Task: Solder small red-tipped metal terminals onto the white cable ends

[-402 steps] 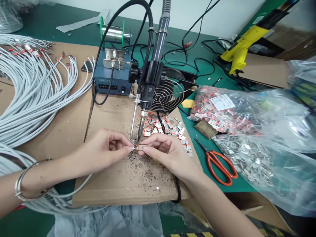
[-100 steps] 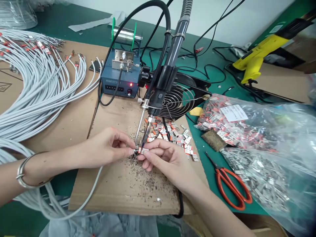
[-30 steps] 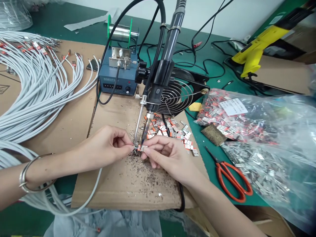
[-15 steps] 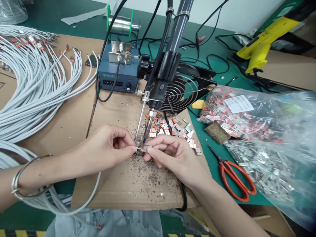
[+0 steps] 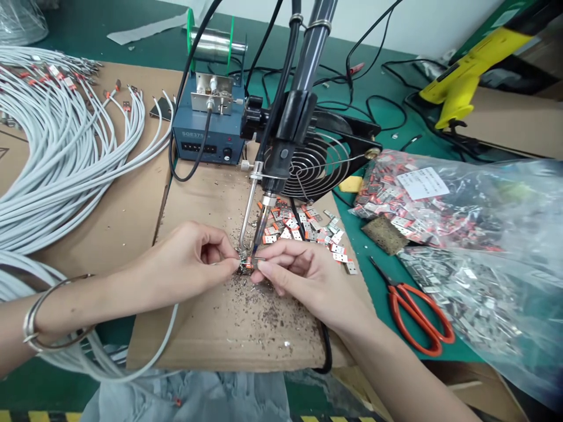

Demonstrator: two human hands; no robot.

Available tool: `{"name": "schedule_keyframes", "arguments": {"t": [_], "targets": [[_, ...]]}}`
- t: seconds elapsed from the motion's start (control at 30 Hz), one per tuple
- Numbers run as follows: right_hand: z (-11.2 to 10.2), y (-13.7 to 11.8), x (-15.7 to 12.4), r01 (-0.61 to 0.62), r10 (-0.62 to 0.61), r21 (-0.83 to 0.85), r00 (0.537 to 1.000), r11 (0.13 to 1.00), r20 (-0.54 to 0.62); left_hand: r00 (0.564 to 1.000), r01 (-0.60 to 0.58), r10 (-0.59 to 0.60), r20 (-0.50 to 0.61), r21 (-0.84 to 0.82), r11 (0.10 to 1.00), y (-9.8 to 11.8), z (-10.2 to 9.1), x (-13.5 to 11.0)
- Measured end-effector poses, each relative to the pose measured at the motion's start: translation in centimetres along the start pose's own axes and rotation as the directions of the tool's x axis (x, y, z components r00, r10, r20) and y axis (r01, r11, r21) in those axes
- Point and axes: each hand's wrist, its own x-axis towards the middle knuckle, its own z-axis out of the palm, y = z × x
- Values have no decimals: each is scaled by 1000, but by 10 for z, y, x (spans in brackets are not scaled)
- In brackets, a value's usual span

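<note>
Thumb and fingers of my left hand (image 5: 204, 258) pinch the end of a white cable (image 5: 169, 334), whose thin wires meet a small USB plug (image 5: 249, 263). That metal and orange plug is gripped between the thumb and fingers of my right hand (image 5: 292, 269). Directly above the joint stands the tip of a mounted soldering iron (image 5: 260, 234), with a bent metal solder feed tube (image 5: 247, 220) beside it. I cannot tell whether the tip touches the plug. Loose USB plugs (image 5: 314, 225) lie scattered just behind my right hand.
A bundle of white cables (image 5: 53, 158) fills the left. Behind stand a blue solder feeder (image 5: 206, 135), a solder spool (image 5: 211, 46) and a fan (image 5: 319, 167). At right lie orange-handled scissors (image 5: 420, 319), a brown sponge (image 5: 384, 234) and plastic bags of plugs (image 5: 466, 305).
The plug has tilted slightly in my right hand and shifted a little left under the iron. Both hands keep their pinch. The whole view has moved slightly.
</note>
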Motion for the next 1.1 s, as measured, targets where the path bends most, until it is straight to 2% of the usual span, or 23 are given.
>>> {"name": "schedule_keyframes", "arguments": {"t": [0.23,0.6,1.1], "targets": [[-1,-1,0,-5,5,15,1000,1000,3,1000,-13,13,0,14,1000,2,0,0],[-5,3,0,30,-34,73,999,997,41,1000,-14,13,-16,-60,998,6,1,1],[-3,2,0,48,-49,30,998,998,30,1000,-2,2,-8,-47,999,5,1,1]]}}
